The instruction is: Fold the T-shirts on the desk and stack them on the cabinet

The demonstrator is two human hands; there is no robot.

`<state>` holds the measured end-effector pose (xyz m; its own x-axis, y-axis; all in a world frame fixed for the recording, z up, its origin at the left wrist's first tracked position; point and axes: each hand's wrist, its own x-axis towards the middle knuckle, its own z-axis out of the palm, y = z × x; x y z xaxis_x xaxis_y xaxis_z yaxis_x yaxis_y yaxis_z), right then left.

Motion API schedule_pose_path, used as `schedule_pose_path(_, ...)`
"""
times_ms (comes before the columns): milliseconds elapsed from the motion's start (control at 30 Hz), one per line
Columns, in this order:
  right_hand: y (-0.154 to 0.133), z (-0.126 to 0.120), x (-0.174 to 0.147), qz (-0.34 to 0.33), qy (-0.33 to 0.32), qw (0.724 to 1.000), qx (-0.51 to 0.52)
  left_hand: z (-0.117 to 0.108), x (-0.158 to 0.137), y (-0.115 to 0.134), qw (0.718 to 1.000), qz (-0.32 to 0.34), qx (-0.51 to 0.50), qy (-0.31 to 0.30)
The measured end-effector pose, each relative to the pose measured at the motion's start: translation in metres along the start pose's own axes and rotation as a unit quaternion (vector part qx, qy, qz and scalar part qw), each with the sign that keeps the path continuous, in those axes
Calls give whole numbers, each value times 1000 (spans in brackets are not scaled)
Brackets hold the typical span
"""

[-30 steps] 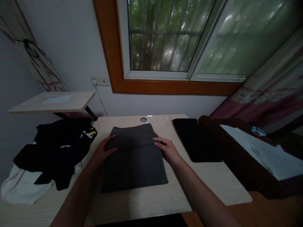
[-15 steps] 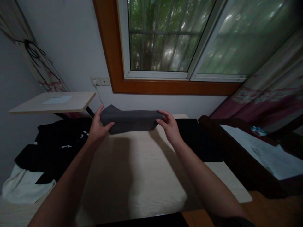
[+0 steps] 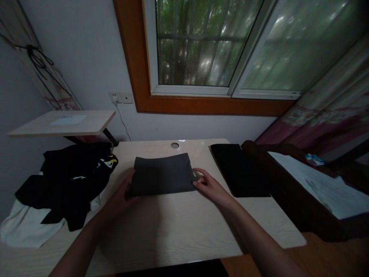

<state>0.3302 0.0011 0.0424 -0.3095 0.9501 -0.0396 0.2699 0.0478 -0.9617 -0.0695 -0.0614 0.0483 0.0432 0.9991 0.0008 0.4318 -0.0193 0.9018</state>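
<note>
White-framed glass fills the window beyond the table, whose pale wood-grain top runs along the wall. Past the table's right edge stands dark furniture bearing a white sheet. Heaped by the left edge are black clothes, with white cloth showing beneath them towards the near side. Above the heap, at the far left corner, juts a shelf with a slip of paper on it.

Black cloth lies flat along the right edge, starting at the far right corner. Grey cloth, folded into a wide strip, lies closer to the far edge than the near one, between the heap and the black cloth. At its left end is the left hand, thumb and fingers spread about the near corner; shadow hides whether they pinch it. The right hand is at the right end, thumb tip touching the cloth, forefinger parted from the thumb; I cannot tell whether other fingers grip underneath. A round hole sits just inside the far edge.
</note>
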Motion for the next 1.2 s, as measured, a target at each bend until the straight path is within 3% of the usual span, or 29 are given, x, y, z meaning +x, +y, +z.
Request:
schedule_pose_path(200, -11, 2, -2, 50, -6, 998, -29, -9, -6, 0, 991, -67, -82, -77)
schedule_pose_path(367, -6, 13, 27, 38, 71, 997, 6, -4, 14, 6, 990, -109, -86, -28)
schedule_pose_path(567, -4, 34, 58, 16, 109, 993, 52, 7, 49, 15, 982, -149, -101, 53)
schedule_pose_path(733, 0, 37, 54, 43, 136, 981, 132, 7, 51, 3, 979, -139, -150, 20)
schedule_pose_path(867, 3, 34, 41, 79, 101, 972, 195, -5, 42, -7, 993, -71, -81, -44)
schedule_pose_path(967, 5, 30, 34, 88, 56, 977, 186, -12, 38, -8, 998, -33, -16, -55)
schedule_pose_path(1067, 5, 27, 31, 90, 37, 981, 169, -11, 37, -7, 998, -45, -21, -43)
schedule_pose_path(1200, 2, 29, 32, 62, 42, 985, 153, -6, 34, -4, 989, -84, -112, -49)
